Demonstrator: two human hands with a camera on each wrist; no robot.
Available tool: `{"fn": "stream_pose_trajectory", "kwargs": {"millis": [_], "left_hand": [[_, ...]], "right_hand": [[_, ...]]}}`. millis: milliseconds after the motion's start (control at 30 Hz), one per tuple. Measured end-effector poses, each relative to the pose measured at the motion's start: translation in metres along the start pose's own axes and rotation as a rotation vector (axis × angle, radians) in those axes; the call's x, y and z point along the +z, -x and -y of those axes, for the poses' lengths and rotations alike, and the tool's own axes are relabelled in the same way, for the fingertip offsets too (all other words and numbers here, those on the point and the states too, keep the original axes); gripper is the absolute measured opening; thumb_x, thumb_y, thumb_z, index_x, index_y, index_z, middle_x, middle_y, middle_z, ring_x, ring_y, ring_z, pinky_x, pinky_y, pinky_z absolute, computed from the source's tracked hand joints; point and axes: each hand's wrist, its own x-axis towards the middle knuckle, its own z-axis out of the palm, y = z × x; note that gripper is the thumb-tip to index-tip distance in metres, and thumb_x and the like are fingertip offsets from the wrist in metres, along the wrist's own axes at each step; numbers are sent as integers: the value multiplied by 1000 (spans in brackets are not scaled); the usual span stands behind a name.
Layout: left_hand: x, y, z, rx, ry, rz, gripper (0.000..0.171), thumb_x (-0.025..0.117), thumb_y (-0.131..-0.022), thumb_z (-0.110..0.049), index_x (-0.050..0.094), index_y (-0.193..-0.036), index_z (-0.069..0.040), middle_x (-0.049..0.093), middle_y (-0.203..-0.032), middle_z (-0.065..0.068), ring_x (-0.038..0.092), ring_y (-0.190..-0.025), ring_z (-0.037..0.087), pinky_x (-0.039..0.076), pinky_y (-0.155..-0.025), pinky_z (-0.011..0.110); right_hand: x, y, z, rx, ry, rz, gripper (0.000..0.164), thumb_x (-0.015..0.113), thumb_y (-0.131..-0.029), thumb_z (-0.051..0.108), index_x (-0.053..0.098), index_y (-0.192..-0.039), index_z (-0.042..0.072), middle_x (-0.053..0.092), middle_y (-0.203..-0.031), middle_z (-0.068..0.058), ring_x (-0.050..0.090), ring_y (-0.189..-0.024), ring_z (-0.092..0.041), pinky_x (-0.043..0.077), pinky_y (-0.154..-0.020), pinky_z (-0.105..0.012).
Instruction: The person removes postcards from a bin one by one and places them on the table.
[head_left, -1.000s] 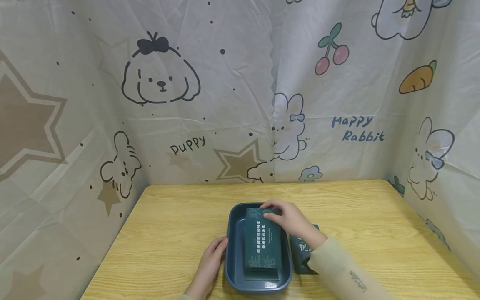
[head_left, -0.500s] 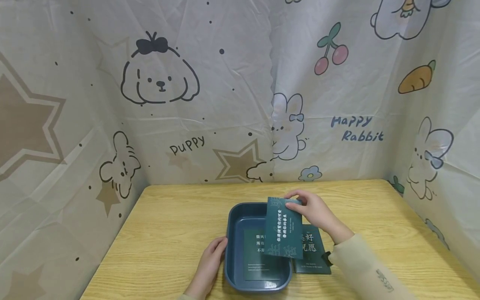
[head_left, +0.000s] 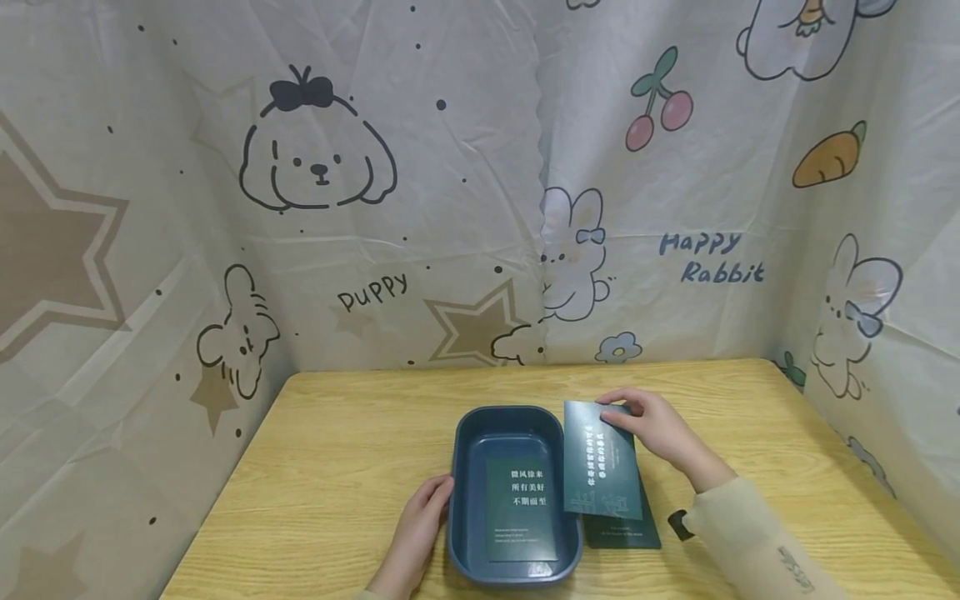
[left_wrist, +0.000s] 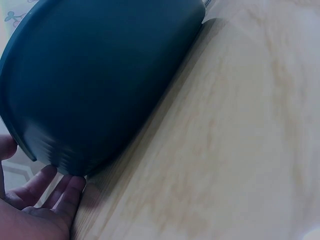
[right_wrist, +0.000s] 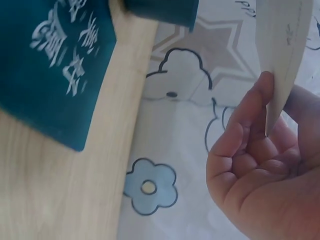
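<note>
My right hand (head_left: 652, 429) pinches a dark green card (head_left: 596, 467) printed with white characters by its upper right corner, between thumb and fingers. The card's pale back (right_wrist: 280, 55) faces the right wrist view. It hangs right of the tray, overlapping a second green card (head_left: 622, 535) on the table and hiding most of it in the head view. My left hand (head_left: 422, 521) holds the left side of a dark blue rectangular tray (head_left: 472, 450), with the thumb at the rim and fingertips against the outer wall (left_wrist: 90, 85). A third green card (head_left: 521, 521) lies flat inside the tray.
The wood-grain table (head_left: 360, 433) ends at a back edge against a white cloth (head_left: 480, 167) printed with cartoons. More cloth hangs on both sides. A black band (head_left: 681, 525) sits at the right sleeve.
My right hand has lifted the card out of the tray and carried it right, over the table card. The card in the tray is now uncovered. The left hand has stayed put.
</note>
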Motion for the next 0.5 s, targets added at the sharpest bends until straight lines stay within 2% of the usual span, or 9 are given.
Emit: {"fn": "stream_pose_trajectory", "kwargs": {"millis": [500], "left_hand": [[-1,-4,3,-12,-6,4,53,44,-100,-39,51,-130,4,55,-132,24,54,-114,30,41,-103,54]], "right_hand": [[-9,6,-25,20,33,62,37,64,-89,36,67,-116,11,60,-128,-22,57,-108,-31,50,-90,-53]]}}
